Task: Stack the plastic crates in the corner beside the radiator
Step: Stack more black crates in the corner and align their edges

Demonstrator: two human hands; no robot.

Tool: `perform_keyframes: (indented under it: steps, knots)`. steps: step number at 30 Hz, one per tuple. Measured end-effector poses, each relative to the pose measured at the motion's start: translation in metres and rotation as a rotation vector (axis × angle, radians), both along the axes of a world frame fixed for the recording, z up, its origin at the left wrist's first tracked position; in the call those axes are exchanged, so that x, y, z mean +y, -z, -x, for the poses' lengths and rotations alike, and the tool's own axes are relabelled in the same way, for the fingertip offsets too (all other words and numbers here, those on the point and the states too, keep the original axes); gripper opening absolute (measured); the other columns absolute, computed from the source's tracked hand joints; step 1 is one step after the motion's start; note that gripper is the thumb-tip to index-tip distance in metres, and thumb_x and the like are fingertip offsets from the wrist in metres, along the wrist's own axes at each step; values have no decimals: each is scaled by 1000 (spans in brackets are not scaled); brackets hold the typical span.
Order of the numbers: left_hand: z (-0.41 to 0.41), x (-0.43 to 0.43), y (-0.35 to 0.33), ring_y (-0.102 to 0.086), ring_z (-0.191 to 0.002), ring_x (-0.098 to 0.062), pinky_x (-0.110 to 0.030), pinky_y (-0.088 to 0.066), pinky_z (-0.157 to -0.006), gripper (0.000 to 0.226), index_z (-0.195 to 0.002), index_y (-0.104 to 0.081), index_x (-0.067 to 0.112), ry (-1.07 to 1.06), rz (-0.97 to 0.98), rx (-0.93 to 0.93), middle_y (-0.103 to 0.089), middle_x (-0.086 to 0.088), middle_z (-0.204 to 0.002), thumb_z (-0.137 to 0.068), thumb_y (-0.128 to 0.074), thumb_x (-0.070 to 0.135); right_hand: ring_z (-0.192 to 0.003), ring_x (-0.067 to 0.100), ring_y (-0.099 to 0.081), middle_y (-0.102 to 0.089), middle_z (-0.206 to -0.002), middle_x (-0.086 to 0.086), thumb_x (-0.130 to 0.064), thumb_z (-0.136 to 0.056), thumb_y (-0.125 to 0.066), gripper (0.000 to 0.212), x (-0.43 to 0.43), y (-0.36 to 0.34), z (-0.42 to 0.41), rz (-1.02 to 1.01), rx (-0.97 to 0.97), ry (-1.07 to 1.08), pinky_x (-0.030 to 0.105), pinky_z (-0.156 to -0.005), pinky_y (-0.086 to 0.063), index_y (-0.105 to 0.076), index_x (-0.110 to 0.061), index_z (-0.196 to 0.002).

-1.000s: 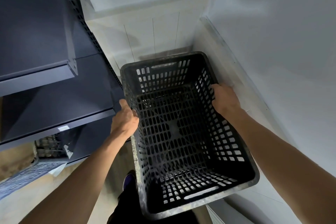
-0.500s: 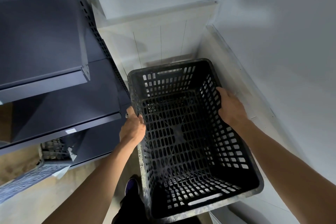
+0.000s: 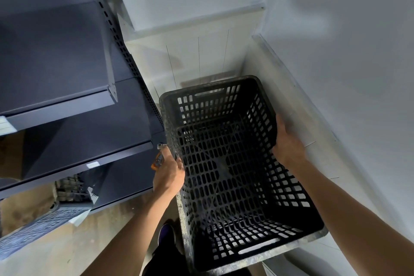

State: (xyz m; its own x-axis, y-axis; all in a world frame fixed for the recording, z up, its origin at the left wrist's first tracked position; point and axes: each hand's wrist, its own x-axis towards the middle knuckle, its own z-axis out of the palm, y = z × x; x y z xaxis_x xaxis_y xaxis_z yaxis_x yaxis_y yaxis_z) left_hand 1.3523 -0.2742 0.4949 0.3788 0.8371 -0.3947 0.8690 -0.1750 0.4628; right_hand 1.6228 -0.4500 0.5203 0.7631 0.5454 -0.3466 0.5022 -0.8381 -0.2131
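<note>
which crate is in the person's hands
The black crate, gripped at its side rims by the left hand and right hand; the grey crate at lower left lies untouched.

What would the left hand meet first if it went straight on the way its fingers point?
Likely the small orange object just ahead of the left hand, which grips the crate rim; then the dark shelf corner. Depth is unclear.
</note>
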Motion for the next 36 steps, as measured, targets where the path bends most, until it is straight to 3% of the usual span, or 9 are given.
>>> perform_keyframes:
  steps: [2,8,11,16,19,26,30,33,36]
  knots:
    - [0,1,5,-61,-100,-39,-53,-49,-87,55,-146,-15,13,1,-18,-17,-59,-26,-115,-100,-40,27,-69,24,-55,-61,-95,13,-8,-92,-56,97,-2,-2,3,19,-13,14,34,-59,-46,12,-28,-158]
    - [-1,5,9,-61,-104,-41,-57,-48,-89,48,-140,-17,21,24,-54,-59,-60,-26,-118,-99,-40,29,-65,19,-55,-59,-81,6,-7,-92,-57,96,-5,-7,2,21,-10,15,31,-56,-45,7,-30,-159]
    - [-2,5,5,-60,-91,-35,-43,-48,-74,48,-142,-21,12,24,-44,-73,-60,-20,-104,-100,-41,25,-63,19,-53,-59,-80,7,-6,-92,-58,95,-8,-7,4,22,-32,22,31,-55,-43,6,-29,-159]
    - [-8,1,-7,-45,-43,-12,-19,-33,-35,32,-136,-25,12,55,28,-60,-50,-3,-64,-107,-31,24,-67,22,-58,-61,-80,7,-8,-92,-59,95,-16,-5,3,34,-44,9,34,-59,-50,5,-27,-159]
    - [-8,2,-12,-57,-55,-19,-26,-46,-46,31,-132,-28,11,28,13,-63,-60,-9,-73,-105,-34,25,-69,23,-59,-61,-81,8,-9,-92,-60,96,-14,-6,2,26,-37,2,37,-63,-54,5,-27,-159]
    - [-3,6,-11,-61,-55,-18,-38,-52,-47,23,-122,-32,15,26,7,-50,-63,-6,-72,-101,-40,20,-67,23,-60,-60,-77,8,-6,-92,-58,96,-8,-6,-3,0,11,-28,42,-65,-59,6,-29,-159]
    - [-1,-3,-7,-61,-50,-19,-31,-46,-41,42,-139,-25,12,3,26,-67,-62,-5,-68,-101,-41,19,-63,21,-59,-59,-74,7,-4,-92,-57,96,-13,-5,-3,-2,19,-29,39,-61,-56,7,-27,-159]
    - [1,-4,-8,-61,-50,-20,-35,-50,-42,32,-132,-27,15,-4,17,-51,-63,-7,-70,-103,-40,21,-65,22,-59,-60,-77,7,-4,-92,-57,95,-11,-3,-3,-12,21,-46,38,-61,-55,6,-27,-159]
    - [-1,2,-12,-56,-44,-18,-27,-41,-35,28,-128,-28,11,19,54,-60,-60,-7,-64,-104,-37,23,-67,23,-59,-60,-79,7,-6,-92,-57,95,-6,-2,-5,-9,19,-36,39,-63,-56,7,-29,-159]
